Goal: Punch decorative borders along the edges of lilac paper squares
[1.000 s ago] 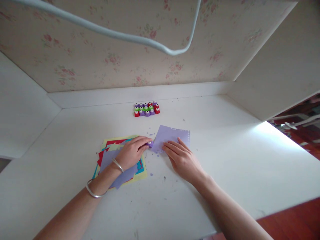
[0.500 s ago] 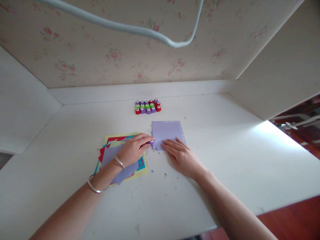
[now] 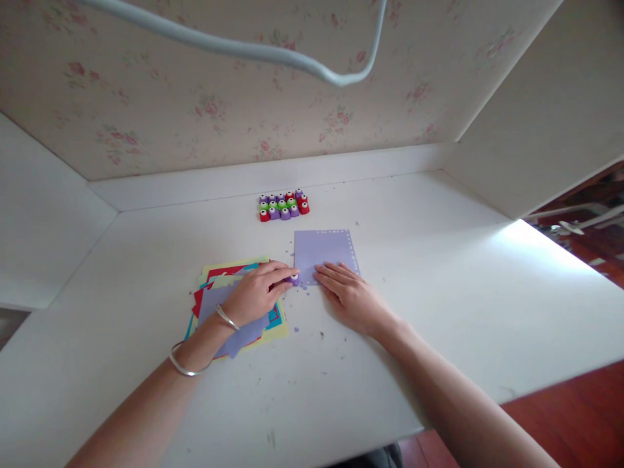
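Note:
A light purple sheet of paper (image 3: 322, 249) lies on the white table, with a row of small punched holes along its far and right edges. My right hand (image 3: 348, 296) lies flat on its near part, fingers stretched out. At the sheet's left edge my left hand (image 3: 258, 291) pinches a small purple craft paper punch (image 3: 294, 278) between thumb and fingers. Whether the paper sits inside the punch's slot I cannot tell. Tiny purple paper bits (image 3: 297, 329) are scattered near the punch. Under my left wrist is a stack of coloured paper (image 3: 214, 300) in purple, yellow, red and blue.
Several more punches (image 3: 283, 205) in red, purple and green stand in rows toward the back. A white cable (image 3: 273, 55) hangs across the top, before the flowered wall. White panels border the table (image 3: 463, 279) left and right.
The whole view has shifted slightly. The purple sheet has moved slightly away from me relative to the punch, and my right hand has moved with it. My left hand keeps its hold on the punch.

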Motion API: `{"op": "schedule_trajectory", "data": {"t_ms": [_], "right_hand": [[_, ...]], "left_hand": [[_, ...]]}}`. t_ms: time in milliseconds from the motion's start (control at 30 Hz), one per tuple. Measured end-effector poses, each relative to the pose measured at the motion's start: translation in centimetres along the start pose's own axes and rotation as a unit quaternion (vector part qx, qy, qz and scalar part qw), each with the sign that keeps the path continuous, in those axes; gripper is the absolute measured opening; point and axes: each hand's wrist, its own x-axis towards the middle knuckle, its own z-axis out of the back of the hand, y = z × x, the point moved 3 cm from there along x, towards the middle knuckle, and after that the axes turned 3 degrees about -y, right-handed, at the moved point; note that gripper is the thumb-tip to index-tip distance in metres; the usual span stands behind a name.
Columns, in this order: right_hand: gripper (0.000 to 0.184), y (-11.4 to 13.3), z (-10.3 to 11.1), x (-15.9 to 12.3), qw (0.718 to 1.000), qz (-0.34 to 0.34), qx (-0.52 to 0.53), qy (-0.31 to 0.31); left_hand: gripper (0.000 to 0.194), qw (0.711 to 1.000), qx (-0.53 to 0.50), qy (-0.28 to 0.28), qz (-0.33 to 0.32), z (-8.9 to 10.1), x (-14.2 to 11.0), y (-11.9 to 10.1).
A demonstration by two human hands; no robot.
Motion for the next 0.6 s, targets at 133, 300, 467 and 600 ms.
{"op": "schedule_trajectory", "data": {"t_ms": [133,300,467,600], "right_hand": [[0.040,-0.14,-0.18,0.01,1.000,-0.003,0.014,-0.006],[0.041,-0.17,-0.15,0.08,1.000,-0.003,0.018,-0.006],[0.042,-0.13,-0.13,0.08,1.000,0.004,0.017,0.003],[0.042,-0.08,-0.16,0.10,1.000,0.008,0.021,-0.001]], "left_hand": [[0.025,1.000,0.014,0.002,-0.007,0.02,-0.07,0.00],[0.025,1.000,0.024,0.006,-0.010,-0.02,-0.05,-0.02],[0.027,1.000,0.024,0.014,0.001,-0.04,0.02,-0.10],[0.027,0.999,0.024,0.021,0.011,-0.02,0.10,-0.14]]}}
